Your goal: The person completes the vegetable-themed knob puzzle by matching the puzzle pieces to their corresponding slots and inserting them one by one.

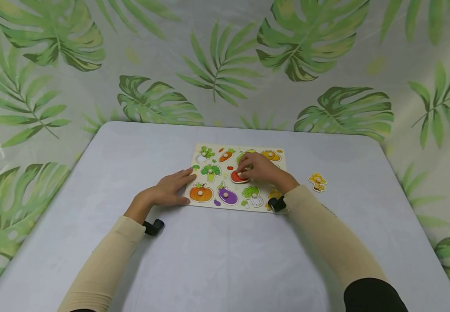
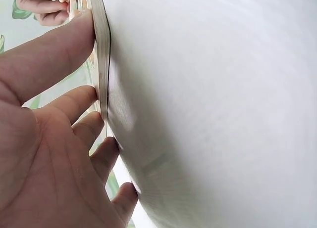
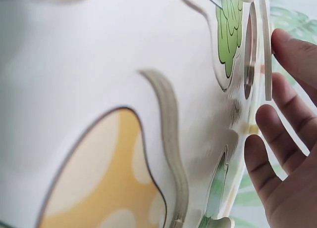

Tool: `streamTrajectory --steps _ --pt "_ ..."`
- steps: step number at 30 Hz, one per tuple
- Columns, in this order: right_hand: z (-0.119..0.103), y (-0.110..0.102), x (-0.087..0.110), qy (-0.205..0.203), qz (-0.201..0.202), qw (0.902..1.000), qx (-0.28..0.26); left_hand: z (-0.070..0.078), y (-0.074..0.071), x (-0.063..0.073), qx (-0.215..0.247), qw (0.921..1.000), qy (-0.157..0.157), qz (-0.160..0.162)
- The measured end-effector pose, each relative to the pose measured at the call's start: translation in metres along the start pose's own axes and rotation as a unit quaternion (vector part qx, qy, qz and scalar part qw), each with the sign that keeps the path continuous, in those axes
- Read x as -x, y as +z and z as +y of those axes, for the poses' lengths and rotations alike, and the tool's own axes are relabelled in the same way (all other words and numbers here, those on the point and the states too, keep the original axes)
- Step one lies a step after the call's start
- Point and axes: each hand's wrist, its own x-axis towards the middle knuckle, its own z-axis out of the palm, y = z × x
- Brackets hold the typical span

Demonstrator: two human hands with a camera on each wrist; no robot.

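A flat wooden peg puzzle board (image 1: 234, 206) with vegetable pictures lies on the table. My left hand (image 1: 173, 188) rests along its left edge; in the left wrist view, the thumb and fingertips of that hand (image 2: 54, 139) touch the board's side (image 2: 102, 55). Over the board's middle, my right hand (image 1: 262, 168) pinches the small knob of a red tomato puzzle piece (image 1: 237, 177). Seen edge-on in the right wrist view, the tomato piece (image 3: 268, 65) stands slightly apart from the board, by the thumb and fingers of the right hand (image 3: 292, 154).
Around the tomato sit a broccoli piece (image 1: 210, 172), a pumpkin piece (image 1: 200, 193), an eggplant piece (image 1: 227, 196) and a cabbage piece (image 1: 253, 196). A loose yellow mushroom piece (image 1: 318, 182) lies on the white table right of the board. A leaf-patterned curtain (image 1: 225, 60) hangs behind.
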Motion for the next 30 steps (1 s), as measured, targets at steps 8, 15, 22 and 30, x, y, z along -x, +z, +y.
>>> streamTrajectory --steps 8,15,22,30 --pt "0.0051 0.0024 0.0010 0.021 -0.001 0.9998 -0.007 0.0000 0.0015 -0.0012 0.000 1.0000 0.005 -0.003" --pt "0.0077 0.0020 -0.0004 0.041 0.003 0.9988 -0.027 0.0012 0.0005 -0.0014 -0.003 1.0000 -0.001 -0.004" --pt "0.0095 0.0029 -0.0020 0.046 0.008 0.9981 -0.039 0.0015 0.0004 -0.0021 -0.003 1.0000 0.003 -0.004" --pt "0.0074 0.0063 -0.0040 0.062 0.001 0.9979 -0.019 -0.0003 0.0015 -0.0005 -0.004 1.0000 -0.001 -0.004"
